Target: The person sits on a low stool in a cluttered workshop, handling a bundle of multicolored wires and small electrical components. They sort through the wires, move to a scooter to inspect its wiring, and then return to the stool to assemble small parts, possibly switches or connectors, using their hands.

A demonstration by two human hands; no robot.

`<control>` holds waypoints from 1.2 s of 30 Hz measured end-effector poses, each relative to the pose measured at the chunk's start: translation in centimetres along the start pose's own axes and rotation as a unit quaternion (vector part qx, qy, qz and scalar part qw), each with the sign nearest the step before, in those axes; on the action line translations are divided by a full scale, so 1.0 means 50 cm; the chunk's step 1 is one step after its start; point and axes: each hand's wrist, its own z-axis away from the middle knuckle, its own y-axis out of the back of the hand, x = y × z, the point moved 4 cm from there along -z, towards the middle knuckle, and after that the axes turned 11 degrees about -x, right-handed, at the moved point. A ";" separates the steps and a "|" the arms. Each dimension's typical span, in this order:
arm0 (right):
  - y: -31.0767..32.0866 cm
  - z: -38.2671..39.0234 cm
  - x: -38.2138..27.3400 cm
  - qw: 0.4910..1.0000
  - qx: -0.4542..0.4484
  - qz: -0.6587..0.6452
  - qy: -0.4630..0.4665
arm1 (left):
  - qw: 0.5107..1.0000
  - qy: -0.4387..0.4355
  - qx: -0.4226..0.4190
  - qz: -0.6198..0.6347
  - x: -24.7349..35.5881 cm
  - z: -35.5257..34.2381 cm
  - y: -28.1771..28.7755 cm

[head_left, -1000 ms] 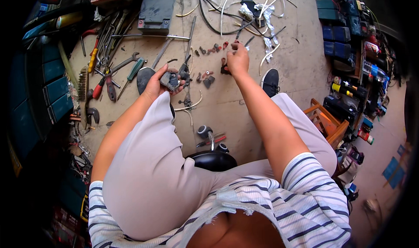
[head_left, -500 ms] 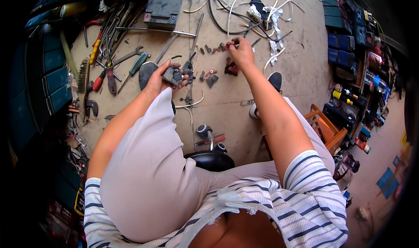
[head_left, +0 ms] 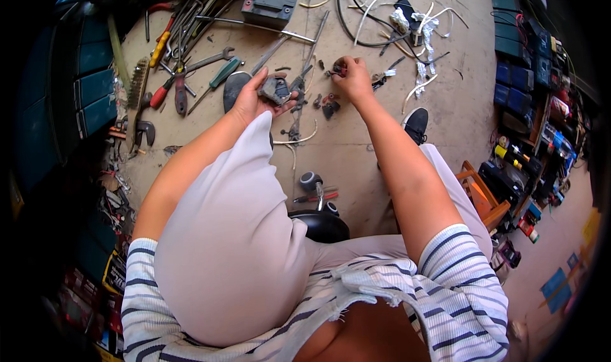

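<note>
My left hand (head_left: 253,102) holds a dark grey, dirty block-shaped part (head_left: 277,90) with a hollow in its face, resting on the fingers above my left knee. My right hand (head_left: 355,82) is closed by its fingertips on small dark red pieces (head_left: 337,72) close above the floor. Their exact kind is too small to tell, and the hand hides what lies beneath it. Just nearer to me lie a few small red and black pieces (head_left: 330,107). A thin metal rod (head_left: 316,40) lies on the floor between the hands.
At left lie screwdrivers (head_left: 224,74), a wrench (head_left: 213,57) and a wire brush (head_left: 137,85). A grey battery (head_left: 272,2) stands at the back. Black cable (head_left: 347,24) and pale wire scraps (head_left: 419,93) lie right of it. A stool's caster (head_left: 310,181) is below.
The view has shifted, so the floor things appear farther right. My right hand has moved left over the row of small pieces, most of which no longer show. My left hand keeps the grey part.
</note>
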 end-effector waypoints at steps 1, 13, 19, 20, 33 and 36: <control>0.000 0.003 -0.003 1.000 0.000 0.006 0.000 | 1.000 -0.001 -0.001 0.002 0.000 0.001 0.000; -0.058 0.150 -0.230 0.977 0.001 -0.188 0.095 | 1.000 0.006 -0.027 0.006 0.001 -0.010 0.011; -0.046 0.183 -0.286 0.973 -0.015 -0.186 0.139 | 1.000 0.007 -0.026 -0.014 0.007 0.004 -0.021; -0.045 0.163 -0.255 0.974 -0.001 -0.193 0.117 | 1.000 0.006 -0.011 0.000 0.004 0.005 -0.022; -0.054 -0.017 -0.065 0.999 0.024 0.039 -0.020 | 0.997 -0.031 0.008 0.072 0.015 0.021 -0.007; -0.053 -0.016 -0.062 0.997 0.018 -0.039 -0.071 | 0.996 -0.055 -0.013 0.073 0.019 0.020 -0.011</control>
